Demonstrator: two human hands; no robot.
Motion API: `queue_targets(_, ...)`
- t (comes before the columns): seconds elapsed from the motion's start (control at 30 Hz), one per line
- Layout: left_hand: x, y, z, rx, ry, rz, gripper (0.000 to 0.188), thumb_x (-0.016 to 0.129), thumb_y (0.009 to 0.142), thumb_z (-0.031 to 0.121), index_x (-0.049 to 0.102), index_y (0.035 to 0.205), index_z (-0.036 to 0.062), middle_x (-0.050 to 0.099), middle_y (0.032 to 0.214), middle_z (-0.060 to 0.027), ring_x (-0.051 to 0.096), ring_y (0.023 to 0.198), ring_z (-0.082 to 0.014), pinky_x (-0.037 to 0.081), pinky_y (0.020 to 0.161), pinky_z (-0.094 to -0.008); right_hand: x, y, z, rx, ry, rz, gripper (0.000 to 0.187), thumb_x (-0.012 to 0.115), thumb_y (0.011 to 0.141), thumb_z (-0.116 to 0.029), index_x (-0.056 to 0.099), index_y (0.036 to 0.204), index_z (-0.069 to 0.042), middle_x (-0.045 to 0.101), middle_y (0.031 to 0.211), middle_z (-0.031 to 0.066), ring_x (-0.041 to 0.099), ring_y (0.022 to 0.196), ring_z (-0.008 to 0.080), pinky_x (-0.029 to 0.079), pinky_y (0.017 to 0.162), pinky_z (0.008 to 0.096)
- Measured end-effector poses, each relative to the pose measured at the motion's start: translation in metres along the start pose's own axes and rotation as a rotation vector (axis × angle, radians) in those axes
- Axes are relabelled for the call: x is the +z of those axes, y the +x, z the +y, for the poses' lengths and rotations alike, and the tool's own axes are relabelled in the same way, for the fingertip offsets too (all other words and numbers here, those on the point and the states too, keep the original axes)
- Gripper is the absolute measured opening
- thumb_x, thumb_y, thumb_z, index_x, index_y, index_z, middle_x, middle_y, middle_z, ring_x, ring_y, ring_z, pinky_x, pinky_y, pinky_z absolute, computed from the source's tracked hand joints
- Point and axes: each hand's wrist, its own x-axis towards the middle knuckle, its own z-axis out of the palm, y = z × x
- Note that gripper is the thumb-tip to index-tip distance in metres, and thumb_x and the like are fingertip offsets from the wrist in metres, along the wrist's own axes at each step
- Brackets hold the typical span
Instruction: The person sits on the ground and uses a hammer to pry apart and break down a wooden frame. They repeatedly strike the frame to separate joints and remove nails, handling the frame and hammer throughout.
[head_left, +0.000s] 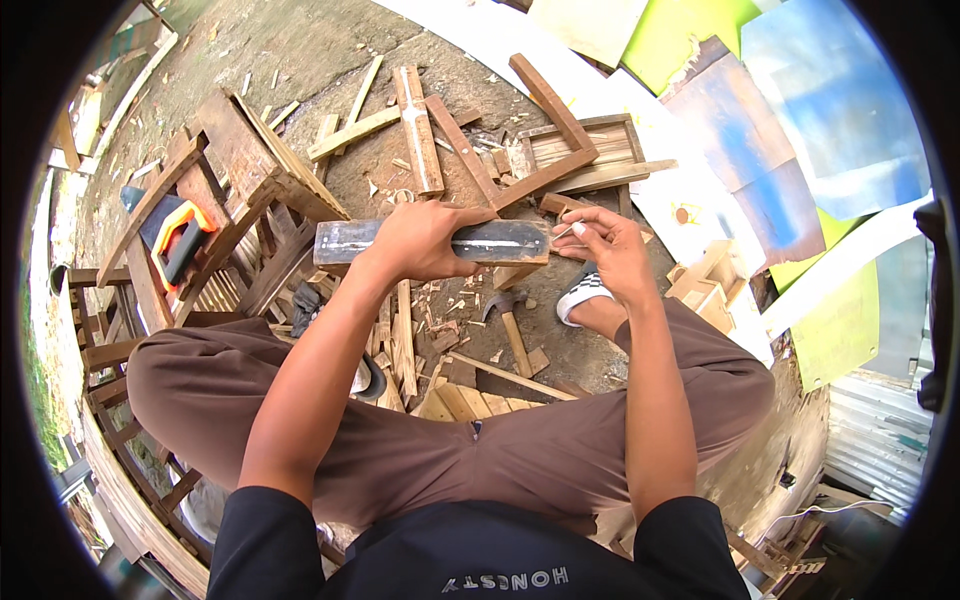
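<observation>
My left hand (425,240) is wrapped over the middle of a dark wooden block (335,243), held level above the ground between my knees. A white streak runs along the block's upper face, and bare wood shows at its right end. Just off that end, my right hand (612,248) has its thumb and fingers pinched together. Something thin and small sits at those fingertips, too fine to make out. Below the block a hammer (514,335) with a wooden handle lies on the ground among wood chips.
At left, a handsaw (180,245) with an orange and black handle rests by a wooden stool-like frame (240,160). Ahead lie an L-shaped wooden piece (560,120), a streaked board (418,130) and a slatted frame (600,145). Painted sheets (740,150) spread at right.
</observation>
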Motion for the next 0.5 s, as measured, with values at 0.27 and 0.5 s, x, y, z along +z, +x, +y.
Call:
queue_targets(0.27,0.0,0.003,0.001,0.008,0.017,-0.007,0.075,0.086,0.075,0.049,0.069,0.143,0.0204,0.079,0.098,-0.0162,0.076,0.094,-0.0376,0.06,0.083,-0.0499,0.021,-0.012,-0.013,-0.102,-0.136,0.118,0.018,0.066,0.103,0.003,0.065,0.121,0.003,0.078,0.108,0.0158,0.077,0.099,0.0186,0.066,0.088,0.0316)
queue_targets(0.5,-0.001,0.003,0.001,-0.001,-0.001,0.005,0.075,0.087,0.075,0.047,0.069,0.143,0.0209,0.079,0.1,-0.0166,0.076,0.094,-0.0375,0.06,0.083,-0.0494,0.04,-0.018,-0.016,-0.251,-0.405,0.189,0.018,0.077,0.096,-0.002,0.064,0.107,0.002,0.079,0.101,0.0154,0.079,0.098,0.0206,0.065,0.083,0.0331)
